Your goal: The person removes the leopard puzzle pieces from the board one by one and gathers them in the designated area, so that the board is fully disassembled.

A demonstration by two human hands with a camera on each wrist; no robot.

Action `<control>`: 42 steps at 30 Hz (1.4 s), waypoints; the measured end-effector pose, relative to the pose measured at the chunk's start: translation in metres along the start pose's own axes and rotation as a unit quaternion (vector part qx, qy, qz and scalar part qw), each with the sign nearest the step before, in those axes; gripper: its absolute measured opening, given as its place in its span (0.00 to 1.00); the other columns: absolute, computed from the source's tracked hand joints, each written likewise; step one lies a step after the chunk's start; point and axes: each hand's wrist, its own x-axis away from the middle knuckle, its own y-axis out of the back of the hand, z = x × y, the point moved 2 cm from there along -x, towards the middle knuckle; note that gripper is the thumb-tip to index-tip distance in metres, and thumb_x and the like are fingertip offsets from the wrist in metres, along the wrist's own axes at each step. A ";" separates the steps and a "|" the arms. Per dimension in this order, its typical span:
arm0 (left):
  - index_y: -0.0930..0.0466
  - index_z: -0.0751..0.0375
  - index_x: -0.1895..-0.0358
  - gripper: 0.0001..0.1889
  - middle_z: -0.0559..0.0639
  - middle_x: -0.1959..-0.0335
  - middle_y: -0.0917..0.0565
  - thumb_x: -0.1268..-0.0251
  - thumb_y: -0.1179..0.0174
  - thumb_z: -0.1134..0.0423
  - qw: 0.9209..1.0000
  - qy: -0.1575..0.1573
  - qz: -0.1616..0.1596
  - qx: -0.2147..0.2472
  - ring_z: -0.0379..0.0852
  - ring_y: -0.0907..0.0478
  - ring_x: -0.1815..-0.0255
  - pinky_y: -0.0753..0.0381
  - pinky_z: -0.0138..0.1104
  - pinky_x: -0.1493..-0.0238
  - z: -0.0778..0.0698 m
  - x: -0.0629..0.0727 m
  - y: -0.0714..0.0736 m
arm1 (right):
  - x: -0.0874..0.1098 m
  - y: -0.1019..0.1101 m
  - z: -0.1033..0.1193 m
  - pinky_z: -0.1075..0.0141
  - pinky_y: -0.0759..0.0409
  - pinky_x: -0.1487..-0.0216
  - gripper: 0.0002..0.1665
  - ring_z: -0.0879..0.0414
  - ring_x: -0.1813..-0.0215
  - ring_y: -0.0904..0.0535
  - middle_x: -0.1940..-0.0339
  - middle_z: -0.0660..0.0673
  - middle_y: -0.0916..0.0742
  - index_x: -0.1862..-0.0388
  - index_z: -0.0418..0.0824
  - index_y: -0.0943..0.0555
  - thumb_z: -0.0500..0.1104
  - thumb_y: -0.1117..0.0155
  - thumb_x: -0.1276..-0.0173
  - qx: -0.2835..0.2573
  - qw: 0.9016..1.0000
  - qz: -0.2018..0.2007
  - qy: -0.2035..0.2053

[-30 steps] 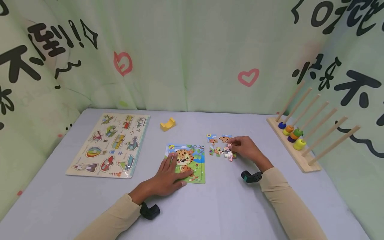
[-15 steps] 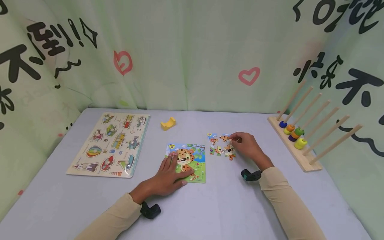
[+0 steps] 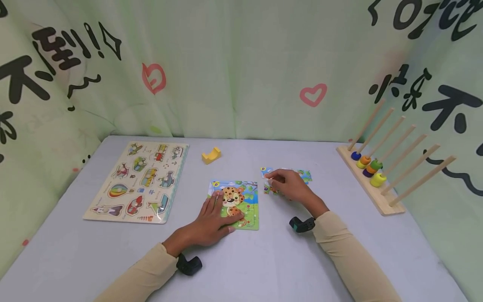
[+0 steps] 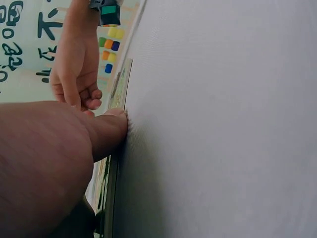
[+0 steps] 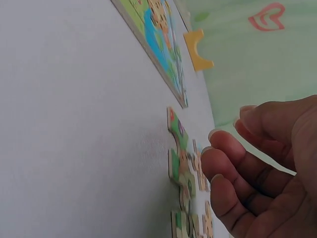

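Observation:
A square leopard jigsaw puzzle point(image 3: 249, 201) lies flat on the table under my left hand point(image 3: 209, 222), whose straight, spread fingers rest on its left and lower part. The left wrist view has my thumb point(image 4: 111, 130) at the board's edge. To the right of the puzzle, my right hand point(image 3: 292, 184) hovers over loose jigsaw pieces point(image 3: 305, 174). Its fingers are loosely bent, and the right wrist view shows no piece between thumb and fingertips point(image 5: 225, 141). Several pieces point(image 5: 179, 131) lie below that hand, partly hidden by it in the head view.
A large picture board point(image 3: 139, 184) with vehicles and toys lies at the left. A yellow arch block point(image 3: 211, 156) sits at the back. At the right stands a wooden peg rack point(image 3: 377, 184) with coloured beads. Printed curtains point(image 3: 234, 71) enclose the table.
My right hand has moved left from the right-hand loose pieces to the left-hand ones, uncovering the upper right piece and covering the lower ones. My left hand stays on the puzzle.

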 end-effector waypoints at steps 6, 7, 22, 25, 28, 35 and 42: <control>0.35 0.41 0.27 0.24 0.71 0.24 0.69 0.23 0.53 0.52 1.000 0.002 0.005 0.002 0.65 0.79 0.25 0.70 0.59 0.31 -0.001 -0.001 0.001 | -0.003 -0.017 0.017 0.60 0.24 0.57 0.11 0.54 0.60 0.21 0.62 0.47 0.14 0.52 0.37 0.16 0.38 0.39 0.31 0.001 0.999 0.019 0.044; 0.35 0.41 0.27 0.24 0.72 0.24 0.69 0.23 0.53 0.52 1.000 0.003 0.007 0.002 0.65 0.79 0.25 0.71 0.59 0.31 -0.002 -0.001 0.001 | -0.004 -0.020 0.020 0.60 0.23 0.56 0.11 0.54 0.60 0.21 0.62 0.47 0.14 0.52 0.37 0.16 0.38 0.39 0.31 -0.004 0.999 0.025 0.046; 0.34 0.41 0.28 0.23 0.73 0.25 0.68 0.24 0.53 0.52 1.000 0.009 0.005 -0.011 0.67 0.79 0.26 0.70 0.59 0.31 -0.002 -0.001 0.002 | -0.007 -0.043 0.049 0.62 0.22 0.55 0.11 0.57 0.60 0.21 0.61 0.49 0.14 0.51 0.38 0.16 0.39 0.39 0.29 0.002 0.993 0.098 0.062; 0.34 0.41 0.28 0.23 0.74 0.25 0.68 0.24 0.52 0.52 1.000 0.007 0.005 -0.009 0.67 0.79 0.26 0.70 0.60 0.31 -0.002 0.000 0.003 | -0.008 -0.045 0.050 0.63 0.23 0.57 0.11 0.58 0.61 0.21 0.62 0.50 0.15 0.51 0.39 0.16 0.40 0.38 0.29 0.011 0.993 0.104 0.057; 0.34 0.42 0.28 0.23 0.74 0.25 0.68 0.23 0.53 0.52 1.000 0.008 0.006 -0.009 0.67 0.79 0.26 0.70 0.60 0.31 -0.002 0.000 0.003 | -0.009 -0.047 0.050 0.63 0.23 0.57 0.11 0.58 0.62 0.21 0.63 0.50 0.15 0.51 0.39 0.16 0.39 0.37 0.30 0.010 0.992 0.108 0.062; 0.33 0.43 0.28 0.23 0.74 0.25 0.67 0.23 0.52 0.52 1.000 0.002 0.003 -0.005 0.68 0.78 0.26 0.69 0.60 0.31 -0.002 0.001 0.003 | -0.012 -0.053 0.049 0.65 0.23 0.58 0.10 0.60 0.63 0.21 0.64 0.51 0.14 0.53 0.37 0.16 0.35 0.35 0.33 0.007 0.989 0.128 0.077; 0.34 0.43 0.28 0.23 0.74 0.25 0.67 0.23 0.52 0.53 1.000 0.001 0.003 -0.001 0.68 0.78 0.26 0.69 0.60 0.31 -0.003 0.002 0.004 | -0.012 -0.053 0.052 0.64 0.24 0.57 0.10 0.59 0.60 0.22 0.58 0.49 0.13 0.54 0.38 0.13 0.34 0.36 0.32 0.025 0.989 0.121 0.080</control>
